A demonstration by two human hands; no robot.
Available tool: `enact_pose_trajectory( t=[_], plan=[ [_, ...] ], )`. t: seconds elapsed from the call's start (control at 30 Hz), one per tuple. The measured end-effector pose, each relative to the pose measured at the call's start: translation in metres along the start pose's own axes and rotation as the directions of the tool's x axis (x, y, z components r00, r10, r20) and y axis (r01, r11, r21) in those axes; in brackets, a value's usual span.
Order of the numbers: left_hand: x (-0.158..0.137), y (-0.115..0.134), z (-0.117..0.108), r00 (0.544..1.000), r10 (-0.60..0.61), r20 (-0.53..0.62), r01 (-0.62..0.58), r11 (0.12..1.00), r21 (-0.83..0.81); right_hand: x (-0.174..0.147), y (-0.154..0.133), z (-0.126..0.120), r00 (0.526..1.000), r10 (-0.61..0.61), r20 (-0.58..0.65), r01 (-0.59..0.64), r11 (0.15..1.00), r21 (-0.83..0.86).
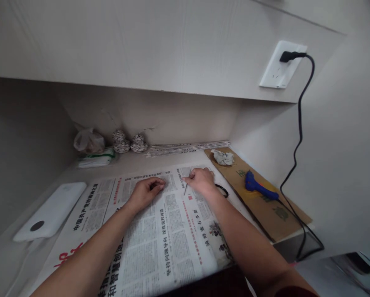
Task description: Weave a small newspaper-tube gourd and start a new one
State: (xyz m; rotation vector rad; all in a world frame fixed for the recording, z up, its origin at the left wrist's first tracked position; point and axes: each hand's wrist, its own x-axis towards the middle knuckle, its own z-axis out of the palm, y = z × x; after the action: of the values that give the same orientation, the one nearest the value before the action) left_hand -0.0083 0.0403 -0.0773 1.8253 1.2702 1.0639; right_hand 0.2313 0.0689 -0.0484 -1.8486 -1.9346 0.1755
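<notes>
A newspaper sheet (150, 247) lies flat beneath both of my hands. My right hand (201, 180) pinches a thin grey stick (185, 188) that slants down toward the paper; its exact kind is too small to tell. To the left, my left hand (145, 192) rests just above the newspaper with fingers curled and thumb close to them. Whatever it may hold at the fingertips cannot be made out. A black loop (222, 190), like a scissors handle, shows beside my right wrist, the rest of it hidden.
A blue glue gun (260, 187) and crumpled paper (223, 157) lie on a cardboard strip (265, 218) at right. Rolled paper sticks (187, 147), two woven gourd shapes (121, 142) and a plastic bag (88, 141) line the back. A white power bank (53, 210) sits left. A cord (300, 123) hangs right.
</notes>
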Motion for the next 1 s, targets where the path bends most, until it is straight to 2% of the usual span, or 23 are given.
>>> enact_pose_trajectory(
  t=[0.2, 0.5, 0.6, 0.73, 0.83, 0.93, 1.0],
  plan=[
    [0.000, 0.000, -0.002, 0.999, 0.024, 0.044, -0.026, 0.999, 0.039, -0.007, -0.013, 0.001, 0.999, 0.015, 0.035, -0.010, 0.991, -0.134],
    [0.000, -0.001, -0.002, 0.996, 0.045, 0.077, -0.049, 0.997, 0.054, -0.017, -0.035, 0.004, 0.999, -0.017, 0.029, 0.022, 0.980, -0.196],
    [0.000, 0.001, -0.003, 0.996, 0.038, 0.078, -0.043, 0.997, 0.065, -0.010, -0.026, -0.013, 1.000, 0.020, 0.013, -0.017, 0.979, -0.205],
    [0.000, 0.003, -0.003, 0.997, 0.029, 0.077, -0.035, 0.997, 0.073, 0.001, 0.005, -0.046, 0.982, 0.170, -0.077, -0.185, 0.947, -0.263],
    [0.000, 0.001, -0.003, 0.997, 0.033, 0.069, -0.038, 0.997, 0.064, 0.004, 0.024, -0.061, 0.957, 0.273, -0.095, -0.289, 0.902, -0.319],
    [0.000, -0.001, -0.003, 0.997, 0.038, 0.068, -0.043, 0.997, 0.064, 0.003, 0.030, -0.067, 0.947, 0.315, -0.067, -0.318, 0.879, -0.354],
    [0.000, -0.001, -0.003, 0.997, 0.039, 0.073, -0.043, 0.997, 0.060, -0.001, 0.030, -0.068, 0.953, 0.304, -0.002, -0.284, 0.888, -0.362]
  ],
)
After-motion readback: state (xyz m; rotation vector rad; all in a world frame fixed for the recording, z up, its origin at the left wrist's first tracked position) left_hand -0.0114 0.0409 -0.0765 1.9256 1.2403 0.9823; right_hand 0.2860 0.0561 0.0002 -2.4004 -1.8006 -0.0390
